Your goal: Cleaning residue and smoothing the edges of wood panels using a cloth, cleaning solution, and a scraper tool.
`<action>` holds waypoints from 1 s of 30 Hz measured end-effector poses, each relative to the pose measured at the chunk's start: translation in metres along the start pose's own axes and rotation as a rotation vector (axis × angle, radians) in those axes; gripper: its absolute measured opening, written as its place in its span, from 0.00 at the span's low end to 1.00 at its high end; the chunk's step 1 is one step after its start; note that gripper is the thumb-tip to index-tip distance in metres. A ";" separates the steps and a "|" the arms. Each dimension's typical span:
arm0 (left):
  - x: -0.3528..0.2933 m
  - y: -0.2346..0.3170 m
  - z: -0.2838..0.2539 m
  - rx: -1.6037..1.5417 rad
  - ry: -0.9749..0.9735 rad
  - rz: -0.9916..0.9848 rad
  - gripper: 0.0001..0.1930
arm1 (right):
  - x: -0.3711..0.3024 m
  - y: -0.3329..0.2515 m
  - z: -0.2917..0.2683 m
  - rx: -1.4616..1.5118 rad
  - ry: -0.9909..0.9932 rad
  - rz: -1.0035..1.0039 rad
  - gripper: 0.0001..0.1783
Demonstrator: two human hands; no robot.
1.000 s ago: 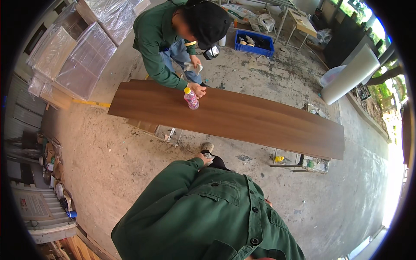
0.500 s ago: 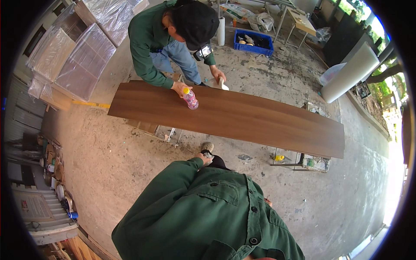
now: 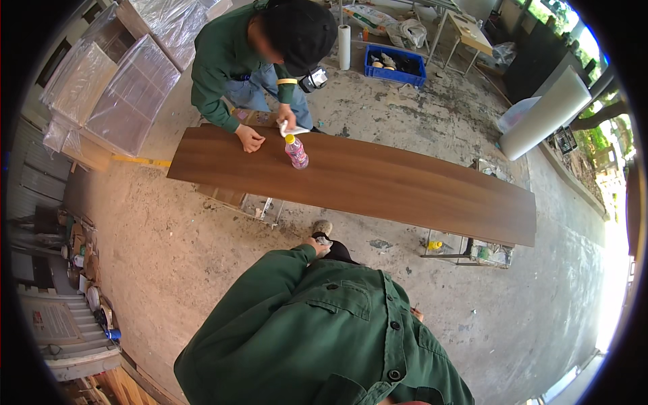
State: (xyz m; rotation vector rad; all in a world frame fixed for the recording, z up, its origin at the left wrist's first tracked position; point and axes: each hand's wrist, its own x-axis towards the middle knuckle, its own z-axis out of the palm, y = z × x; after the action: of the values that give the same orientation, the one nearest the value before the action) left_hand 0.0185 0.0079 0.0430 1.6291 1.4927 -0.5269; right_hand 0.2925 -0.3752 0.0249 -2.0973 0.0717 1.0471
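My left hand (image 3: 317, 244) shows past the cuff of my green jacket sleeve, resting by my dark trouser knee (image 3: 337, 252) above my shoe (image 3: 322, 227); its fingers are too small to read. Only a sliver of my right hand (image 3: 416, 314) shows beside my jacket. In front of me a long brown wooden board (image 3: 405, 185) lies on low supports. A co-worker in a green jacket and black cap crouches behind it, one fist (image 3: 250, 140) on the board, the other hand holding a white cloth (image 3: 291, 128) next to a pink bottle (image 3: 295, 151) with a yellow cap.
Plastic-wrapped panels (image 3: 121, 88) lean at the left. A blue crate (image 3: 397, 64), a paper roll (image 3: 344, 46) and a small table (image 3: 469, 30) stand at the back. A white roll (image 3: 550, 111) lies at the right. Metal supports (image 3: 466, 253) sit under the board on the concrete floor.
The co-worker has let go of the pink bottle, which now stands alone on the board, and has shifted left with a white cloth in hand. My own hands have not moved.
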 end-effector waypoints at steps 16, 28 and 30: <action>-0.002 0.000 0.001 0.003 -0.003 0.018 0.45 | -0.001 0.000 0.000 0.042 0.010 0.070 0.12; -0.003 0.000 -0.001 0.001 -0.003 0.022 0.45 | 0.002 0.005 -0.001 0.017 0.024 -0.007 0.12; -0.003 -0.001 -0.001 0.004 -0.002 0.023 0.45 | 0.002 0.006 -0.001 0.001 0.027 0.015 0.12</action>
State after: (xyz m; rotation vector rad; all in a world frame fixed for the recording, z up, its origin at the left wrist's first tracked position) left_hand 0.0171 0.0063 0.0459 1.6463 1.4712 -0.5185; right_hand 0.2923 -0.3789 0.0202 -2.1129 0.1013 1.0276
